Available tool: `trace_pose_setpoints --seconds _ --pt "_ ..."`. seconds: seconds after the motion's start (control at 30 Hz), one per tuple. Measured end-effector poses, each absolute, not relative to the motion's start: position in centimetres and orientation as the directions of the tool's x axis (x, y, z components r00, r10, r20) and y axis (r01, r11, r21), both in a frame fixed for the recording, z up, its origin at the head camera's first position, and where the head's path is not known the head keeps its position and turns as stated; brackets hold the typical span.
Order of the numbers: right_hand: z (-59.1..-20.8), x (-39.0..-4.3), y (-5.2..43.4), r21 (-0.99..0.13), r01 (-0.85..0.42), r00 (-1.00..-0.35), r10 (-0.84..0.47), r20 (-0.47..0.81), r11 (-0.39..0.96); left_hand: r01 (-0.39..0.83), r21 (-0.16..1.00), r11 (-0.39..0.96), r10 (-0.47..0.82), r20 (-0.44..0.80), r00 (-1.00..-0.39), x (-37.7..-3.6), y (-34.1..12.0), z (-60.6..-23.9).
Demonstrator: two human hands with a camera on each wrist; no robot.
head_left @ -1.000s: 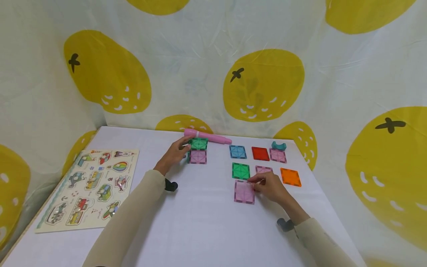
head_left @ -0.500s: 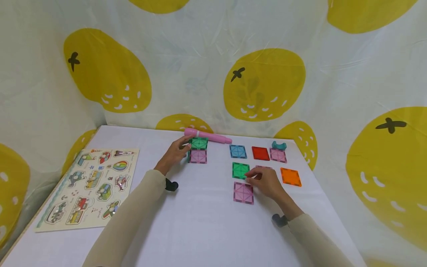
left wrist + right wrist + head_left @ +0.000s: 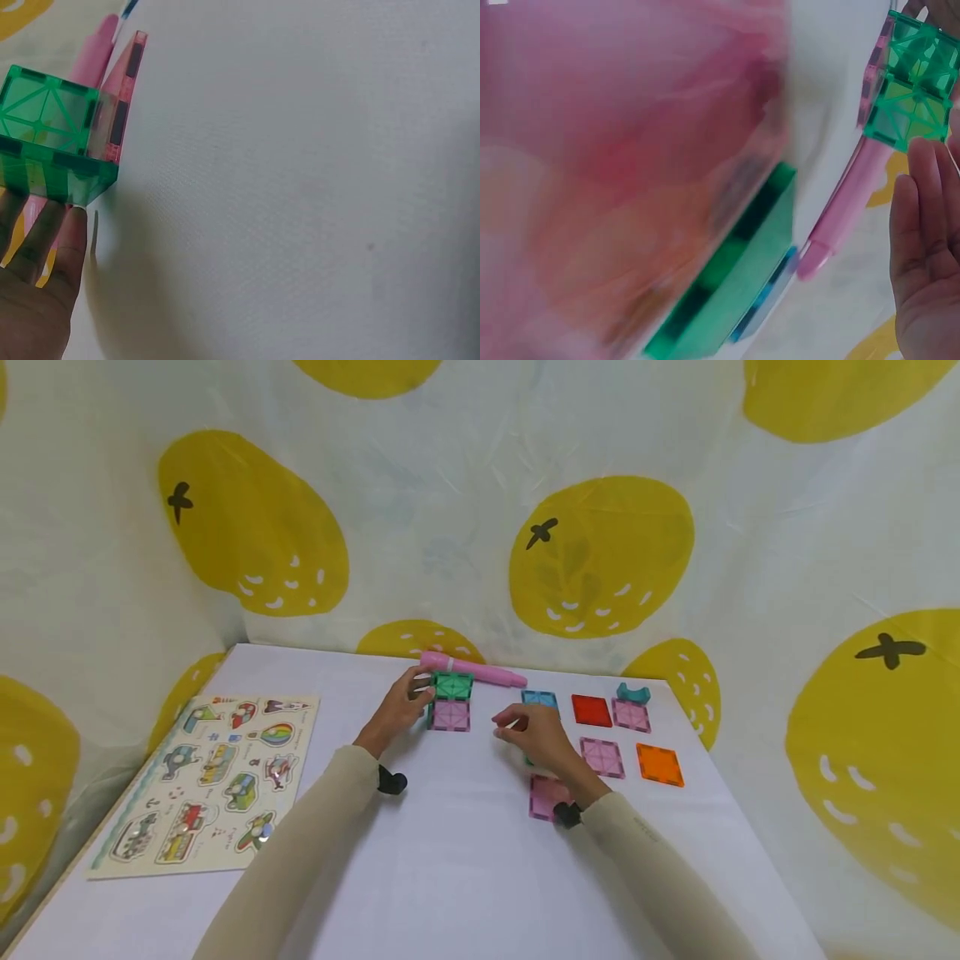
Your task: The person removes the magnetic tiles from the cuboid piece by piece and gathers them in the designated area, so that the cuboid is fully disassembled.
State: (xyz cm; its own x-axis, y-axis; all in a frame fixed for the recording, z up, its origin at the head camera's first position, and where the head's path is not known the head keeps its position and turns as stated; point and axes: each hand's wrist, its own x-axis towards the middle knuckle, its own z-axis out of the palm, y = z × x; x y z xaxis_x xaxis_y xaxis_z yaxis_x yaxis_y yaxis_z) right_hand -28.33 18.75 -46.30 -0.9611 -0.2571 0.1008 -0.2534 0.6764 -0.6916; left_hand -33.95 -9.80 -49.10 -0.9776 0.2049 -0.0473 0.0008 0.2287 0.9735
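Magnetic tiles stand joined in a small box shape, with a green tile (image 3: 453,686) above a pink tile (image 3: 451,715) in the head view. My left hand (image 3: 397,710) is at its left side. In the left wrist view the straight fingers (image 3: 70,244) touch a green side panel (image 3: 45,176). My right hand (image 3: 540,739) hovers to the right of the box, thumb and fingertips slightly apart, nothing between them. Under that hand a flat green tile (image 3: 727,277) is mostly hidden in the head view. A pink tile (image 3: 547,795) lies beneath the right wrist.
Flat tiles lie at the right: blue (image 3: 540,697), red (image 3: 592,711), orange (image 3: 660,765) and two pink ones, the nearer pink tile (image 3: 602,757) uncovered. A teal curved piece (image 3: 633,693) and a pink pen-shaped stick (image 3: 487,673) lie behind. A picture puzzle board (image 3: 202,785) lies left.
My right hand has let go of the near pink tile, which stays on the table, and moved left and away over the green tile. My left hand stays at the box.
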Motion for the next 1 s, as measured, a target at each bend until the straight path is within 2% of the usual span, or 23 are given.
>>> trace_pose_setpoints --seconds 0.27,0.57,0.83,1.0 --pt "-45.9 -31.2 15.6 -0.709 -0.233 -0.972 -0.189 0.142 0.665 -0.043 0.974 0.224 0.185 -0.086 -0.979 -33.9 -9.6 -48.9" --pt "-45.5 -34.5 13.5 -0.687 -0.313 -0.948 -0.17 0.269 0.656 -0.055 0.972 0.228 0.17 -0.096 -0.981 -33.9 -9.6 -48.9" --pt "-44.6 -36.0 11.4 -0.653 -0.279 -0.96 -0.214 0.179 0.704 -0.043 0.969 0.244 0.164 -0.085 -0.983 -33.8 -9.7 -48.9" --pt "-44.4 -36.6 10.5 -0.624 -0.262 -0.965 -0.196 0.175 0.736 -0.036 0.97 0.241 0.169 -0.078 -0.982 -33.8 -9.6 -48.8"
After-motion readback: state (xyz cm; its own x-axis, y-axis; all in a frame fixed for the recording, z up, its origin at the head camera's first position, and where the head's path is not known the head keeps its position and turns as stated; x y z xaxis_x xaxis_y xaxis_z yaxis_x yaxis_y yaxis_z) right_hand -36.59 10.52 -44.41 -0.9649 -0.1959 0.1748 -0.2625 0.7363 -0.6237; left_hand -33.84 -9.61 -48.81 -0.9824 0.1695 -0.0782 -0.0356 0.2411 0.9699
